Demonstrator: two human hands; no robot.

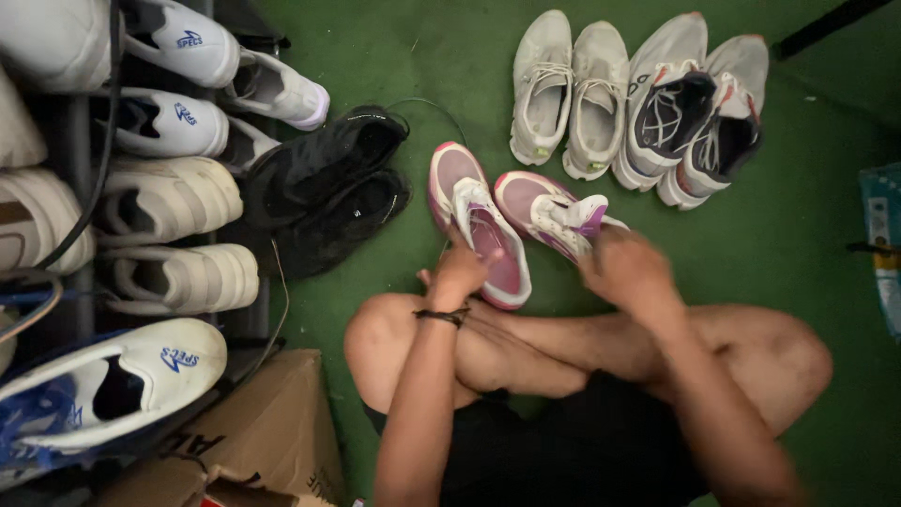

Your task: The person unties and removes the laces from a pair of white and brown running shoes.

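Gripping left pink sneaker (479,235) at its tongue, left hand (458,270) closed. Right hand (627,270) curled around right pink sneaker (549,211), on green floor (807,235).

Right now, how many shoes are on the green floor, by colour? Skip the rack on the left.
Pink shoes: 2
Black shoes: 2
Pale grey shoes: 2
White shoes with dark uppers: 2
Total: 8

Cardboard box (267,437): brown, lying at lower left beside the shoe rack; flaps standing open
Blue packet (883,239): flat, showing partly at the right edge on green floor
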